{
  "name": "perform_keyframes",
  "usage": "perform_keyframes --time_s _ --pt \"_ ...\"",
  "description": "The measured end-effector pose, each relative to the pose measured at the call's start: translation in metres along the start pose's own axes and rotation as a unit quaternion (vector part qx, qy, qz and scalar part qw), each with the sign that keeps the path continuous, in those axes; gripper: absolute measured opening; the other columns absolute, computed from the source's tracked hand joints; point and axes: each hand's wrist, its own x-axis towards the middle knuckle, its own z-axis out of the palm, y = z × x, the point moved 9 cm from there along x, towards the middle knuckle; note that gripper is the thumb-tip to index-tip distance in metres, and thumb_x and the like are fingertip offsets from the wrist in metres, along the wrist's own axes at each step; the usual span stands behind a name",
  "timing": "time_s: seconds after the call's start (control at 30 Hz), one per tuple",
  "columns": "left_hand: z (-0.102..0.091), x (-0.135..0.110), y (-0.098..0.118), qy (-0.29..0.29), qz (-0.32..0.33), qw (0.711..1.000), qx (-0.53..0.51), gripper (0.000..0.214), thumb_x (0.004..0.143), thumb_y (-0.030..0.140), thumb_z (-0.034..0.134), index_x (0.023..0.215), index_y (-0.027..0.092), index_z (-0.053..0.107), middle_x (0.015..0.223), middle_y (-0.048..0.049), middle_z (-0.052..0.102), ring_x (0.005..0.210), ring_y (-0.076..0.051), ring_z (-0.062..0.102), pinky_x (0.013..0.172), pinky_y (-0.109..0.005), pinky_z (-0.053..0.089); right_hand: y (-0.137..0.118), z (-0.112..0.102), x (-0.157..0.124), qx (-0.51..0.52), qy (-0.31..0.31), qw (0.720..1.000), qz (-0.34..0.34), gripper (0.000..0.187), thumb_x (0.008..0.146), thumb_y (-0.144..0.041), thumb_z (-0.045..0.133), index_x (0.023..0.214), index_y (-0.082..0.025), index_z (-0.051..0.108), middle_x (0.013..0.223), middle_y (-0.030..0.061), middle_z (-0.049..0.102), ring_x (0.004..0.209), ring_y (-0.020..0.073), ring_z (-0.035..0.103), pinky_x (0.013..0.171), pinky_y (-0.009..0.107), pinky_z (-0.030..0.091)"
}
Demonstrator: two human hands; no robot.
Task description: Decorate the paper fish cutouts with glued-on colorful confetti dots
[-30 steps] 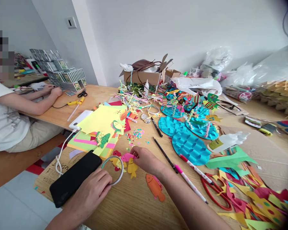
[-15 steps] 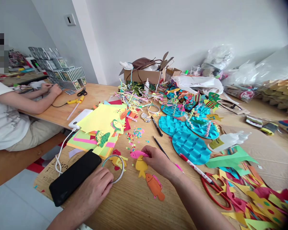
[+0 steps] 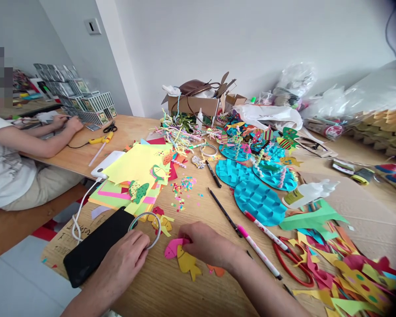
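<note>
My left hand [image 3: 123, 259] is closed around the lower edge of a narrow roll of tape [image 3: 159, 232], which stands up from its fingers beside a black phone [image 3: 97, 246]. With the fingertips of my right hand [image 3: 206, 244] I pinch a pink paper fish [image 3: 172, 248] just above the table. A yellow paper fish [image 3: 187, 263] overlaps it under my fingers; whether I grip that one too is unclear. Below my right hand an orange paper fish [image 3: 217, 270] shows only in part. More paper fish, red and yellow [image 3: 158, 222], lie behind the tape roll.
Coloured paper sheets [image 3: 132, 165] and scattered confetti dots [image 3: 185, 187] are ahead. On the right are a blue woven oval [image 3: 260, 202], a pink marker [image 3: 259, 251], red-handled scissors [image 3: 293, 264], glue bottles [image 3: 306, 193] and paper scraps. At far left a co-worker's hands [image 3: 67, 125] handle something small.
My right hand has drawn the pink fish toward me and slightly left. The yellow fish has shifted the same way, and the hand now covers most of the orange one.
</note>
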Motion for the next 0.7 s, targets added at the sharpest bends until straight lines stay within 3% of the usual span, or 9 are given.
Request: perform_keyframes --time_s 0.17,0.4,0.57,0.7 --pt "0.000 -0.005 -0.001 -0.006 -0.002 1.000 0.012 0.016 0.075 0.008 0.038 0.066 0.020 0.044 0.069 -0.0001 0.052 0.065 -0.016 0.051 0.057 -0.026 0.039 -0.016 -0.014 0.014 -0.098 0.095 0.990 -0.018 0.018 0.074 -0.022 0.050 0.087 -0.021 0.062 0.087 0.0032 0.064 0.078 0.0153 0.057 0.062 0.022 0.037" --pt "0.011 -0.010 0.004 -0.033 -0.001 0.999 0.021 0.017 0.073 0.005 0.040 0.066 0.020 0.047 0.070 -0.0007 0.054 0.067 -0.017 0.053 0.058 -0.026 0.041 -0.020 -0.009 0.048 -0.144 0.121 0.982 0.024 0.020 0.073 -0.015 0.051 0.090 -0.012 0.061 0.090 0.0132 0.063 0.080 0.0232 0.060 0.062 0.028 0.041" --pt "0.013 -0.008 0.005 -0.045 -0.002 0.999 0.025 0.018 0.074 0.005 0.040 0.067 0.019 0.049 0.071 -0.0018 0.055 0.068 -0.017 0.054 0.060 -0.027 0.042 -0.021 -0.008 0.051 -0.139 0.117 0.983 0.038 0.018 0.072 -0.013 0.050 0.083 -0.010 0.064 0.082 0.0141 0.066 0.076 0.0248 0.061 0.060 0.029 0.042" --pt "0.011 -0.006 0.006 -0.047 -0.001 0.999 0.025 0.017 0.074 0.006 0.041 0.066 0.019 0.048 0.069 -0.0014 0.055 0.066 -0.017 0.054 0.058 -0.027 0.042 -0.012 -0.020 0.046 -0.110 0.135 0.984 0.043 0.020 0.074 -0.014 0.044 0.080 -0.014 0.063 0.082 0.0103 0.067 0.075 0.0202 0.060 0.059 0.026 0.039"
